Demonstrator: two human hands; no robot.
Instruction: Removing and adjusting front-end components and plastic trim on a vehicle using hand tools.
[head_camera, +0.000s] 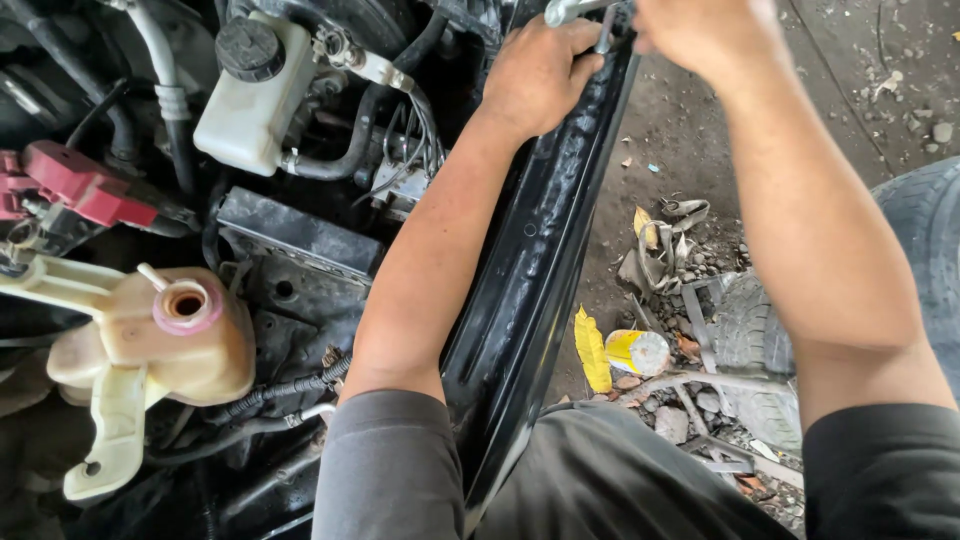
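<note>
Gripping a metal tool (585, 12) at the top edge of the view, both hands work over the black panel edge (545, 250) that separates the engine bay from the ground. The left hand (540, 72) is curled into a fist around the tool's thin shaft, fingers (583, 62) wrapped tight against it. The right hand (700, 35) is closed over the tool from the other side; its fingertips are cut off by the frame, so exactly what part they clamp cannot be told.

Judged from this posture, the step is turning or levering a fastener on the panel. To do it well:
- Keep both wrists in line with the shaft so force does not slip sideways.
- Brace the left forearm along the panel for control.
- Apply steady pressure; avoid jerks near the hoses (350, 160).

The tool lies between the two hands, touching both, directly above the upper end of the panel edge. Its working tip is hidden behind the left fist.

Left of the arms sit a white reservoir (245, 105) with a black cap (248, 48), a red terminal cover (75, 185) and a beige tank (160, 340). Right of the panel, a tyre (925, 240) and a yellow wrapper (592, 350) lie on littered ground.
</note>
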